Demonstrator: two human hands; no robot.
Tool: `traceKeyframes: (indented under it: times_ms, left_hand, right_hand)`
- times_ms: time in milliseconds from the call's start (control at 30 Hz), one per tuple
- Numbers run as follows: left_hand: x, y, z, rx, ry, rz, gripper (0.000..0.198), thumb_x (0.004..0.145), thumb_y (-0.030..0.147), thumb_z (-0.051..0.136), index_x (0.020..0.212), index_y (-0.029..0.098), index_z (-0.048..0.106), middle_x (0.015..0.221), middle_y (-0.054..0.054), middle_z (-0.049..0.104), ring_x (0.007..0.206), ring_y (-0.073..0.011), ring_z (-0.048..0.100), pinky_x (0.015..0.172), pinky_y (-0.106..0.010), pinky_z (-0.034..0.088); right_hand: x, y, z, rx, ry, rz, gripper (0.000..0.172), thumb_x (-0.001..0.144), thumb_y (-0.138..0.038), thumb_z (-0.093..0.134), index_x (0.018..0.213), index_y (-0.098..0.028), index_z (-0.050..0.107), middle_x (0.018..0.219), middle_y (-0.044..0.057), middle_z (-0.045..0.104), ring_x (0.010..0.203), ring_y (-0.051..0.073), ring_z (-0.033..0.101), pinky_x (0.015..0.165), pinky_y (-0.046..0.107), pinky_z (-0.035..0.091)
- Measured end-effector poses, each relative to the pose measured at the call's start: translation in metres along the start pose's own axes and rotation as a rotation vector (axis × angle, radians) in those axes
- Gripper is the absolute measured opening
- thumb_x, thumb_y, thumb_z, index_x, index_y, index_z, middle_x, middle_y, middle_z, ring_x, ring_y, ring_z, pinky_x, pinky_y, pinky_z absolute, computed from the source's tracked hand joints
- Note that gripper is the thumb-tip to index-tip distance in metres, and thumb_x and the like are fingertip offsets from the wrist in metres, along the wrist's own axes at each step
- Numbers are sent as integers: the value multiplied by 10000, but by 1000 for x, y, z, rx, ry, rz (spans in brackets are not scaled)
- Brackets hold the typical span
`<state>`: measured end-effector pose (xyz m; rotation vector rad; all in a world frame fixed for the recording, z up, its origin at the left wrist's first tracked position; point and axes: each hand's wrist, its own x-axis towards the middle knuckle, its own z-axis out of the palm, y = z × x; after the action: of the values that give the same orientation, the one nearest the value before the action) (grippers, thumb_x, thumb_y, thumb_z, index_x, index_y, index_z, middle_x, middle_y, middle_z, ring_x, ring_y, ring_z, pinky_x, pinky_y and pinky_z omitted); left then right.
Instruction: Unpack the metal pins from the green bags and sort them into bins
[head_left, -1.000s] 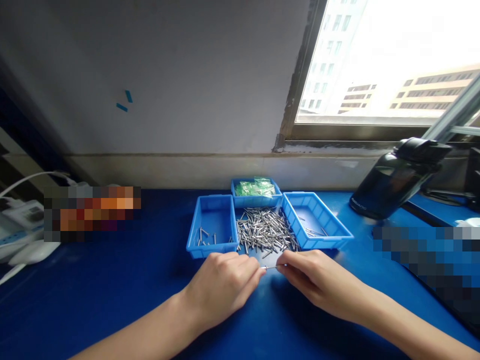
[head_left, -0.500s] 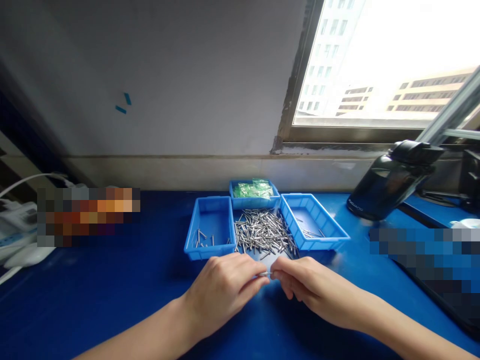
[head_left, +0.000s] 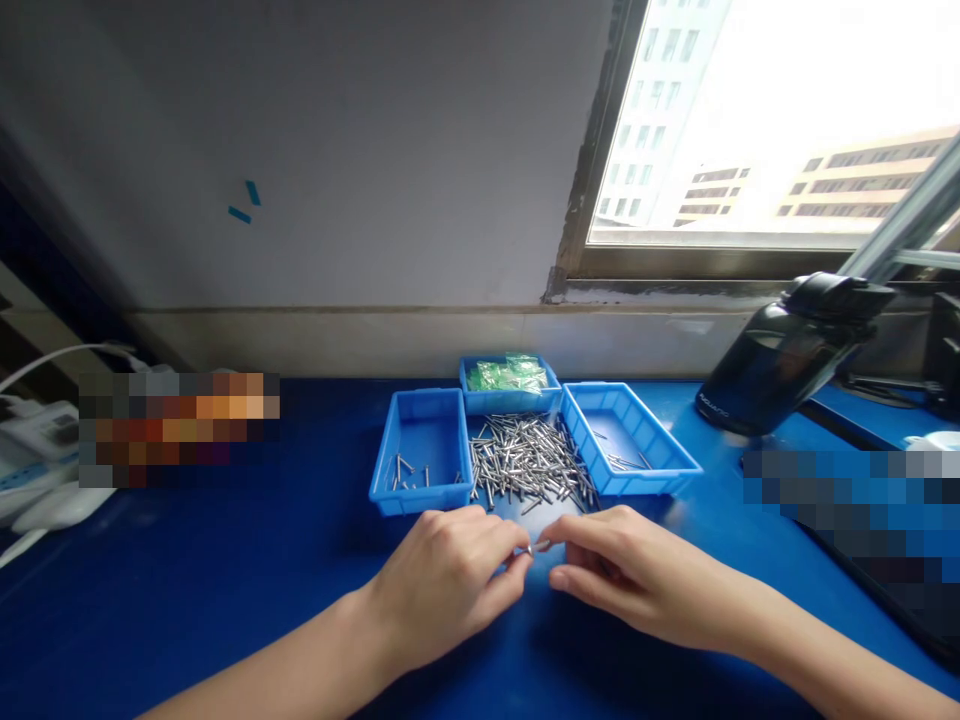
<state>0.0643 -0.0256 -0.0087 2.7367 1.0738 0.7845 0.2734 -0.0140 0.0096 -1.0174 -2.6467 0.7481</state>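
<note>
Just in front of the metal pile, my left hand (head_left: 457, 580) pinches a small silver metal pin (head_left: 531, 549) between thumb and fingertips. One end of the pin points right, toward my right hand (head_left: 637, 580). There the index fingertip meets or nearly meets that end, while the thumb stands apart below it. A heap of similar metal pins (head_left: 525, 460) lies beyond both hands. Left of the heap, a blue bin (head_left: 420, 505) holds several pins. Another blue bin (head_left: 649, 485) on the right holds a few thin metal pieces.
Behind the heap, a small blue bin (head_left: 510, 402) holds green clear-plastic packets (head_left: 510, 374). A dark bottle (head_left: 780, 350) stands at the right, near a blurred-out patch. Power plugs and cables (head_left: 45, 440) lie on the left. The wall and window close off the back of the blue table (head_left: 262, 560).
The thumb of my right hand has come away from its index finger, opening a gap. My left hand keeps its pinch on the pin, having shifted slightly. The view has tilted a little.
</note>
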Motion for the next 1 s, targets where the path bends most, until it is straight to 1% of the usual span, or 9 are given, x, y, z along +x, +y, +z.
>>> traceKeyframes:
  times_ms: [133, 200, 300, 400, 467, 600, 667, 867, 1000]
  left_hand:
    - [0, -2, 0, 32, -61, 30, 144, 868, 204, 449, 828, 188, 587, 712, 2, 621, 651, -124, 564, 594, -229, 419]
    - [-1, -2, 0, 33, -73, 29, 159, 880, 220, 435, 837, 192, 586, 722, 3, 619, 661, -125, 564, 601, -233, 416]
    - [-1, -2, 1, 43, -72, -4, 181, 884, 240, 433, 796, 185, 581, 710, 3, 618, 658, -130, 565, 598, -240, 410]
    - [1, -2, 0, 48, -83, -67, 184, 870, 263, 455, 750, 179, 567, 682, 8, 611, 629, -132, 562, 581, -245, 399]
    - [2, -1, -2, 33, -97, -105, 159, 858, 239, 462, 744, 179, 553, 687, 15, 609, 623, -126, 560, 581, -241, 398]
    - [4, 0, -5, 0, -110, -139, 107, 837, 174, 465, 762, 179, 540, 722, 22, 609, 653, -116, 569, 614, -228, 415]
    - [4, 0, -5, -7, -113, -141, 95, 833, 168, 469, 769, 180, 538, 734, 21, 612, 668, -117, 575, 620, -224, 420]
    - [5, 0, -5, -15, -120, -145, 86, 823, 147, 479, 758, 177, 527, 726, 23, 609, 656, -115, 578, 587, -210, 414]
    - [4, 0, -5, -23, -129, -163, 86, 826, 154, 478, 759, 180, 524, 726, 26, 606, 651, -116, 573, 589, -214, 414]
  right_hand:
    - [1, 0, 1, -85, 28, -19, 266, 928, -289, 338, 767, -183, 522, 577, -19, 484, 507, 91, 443, 494, 206, 284]
    - [2, 1, 2, -81, 22, -21, 280, 932, -289, 329, 732, -183, 495, 569, -23, 477, 503, 88, 436, 498, 202, 291]
    - [2, 0, 1, -65, 10, -11, 291, 935, -281, 321, 705, -182, 471, 577, -21, 491, 519, 87, 447, 532, 191, 321]
    - [2, 1, -2, -84, 14, 4, 296, 932, -258, 311, 706, -177, 484, 587, -11, 504, 521, 90, 450, 530, 191, 326]
    - [2, 3, -4, -107, 40, 5, 284, 927, -244, 317, 739, -173, 517, 604, -2, 518, 530, 94, 459, 529, 196, 326]
    - [2, 7, -5, -119, 84, 6, 238, 908, -228, 362, 849, -168, 585, 653, 18, 567, 559, 100, 486, 546, 205, 344]
    - [2, 9, -4, -120, 89, 14, 223, 897, -229, 384, 863, -168, 596, 655, 21, 573, 550, 99, 480, 538, 204, 346]
    - [2, 11, 2, -166, 92, 27, 165, 869, -200, 416, 782, -179, 554, 638, -3, 551, 539, 90, 467, 521, 194, 325]
    - [2, 10, 1, -148, 81, 30, 179, 894, -214, 381, 807, -183, 535, 670, 7, 573, 572, 99, 504, 539, 195, 329]
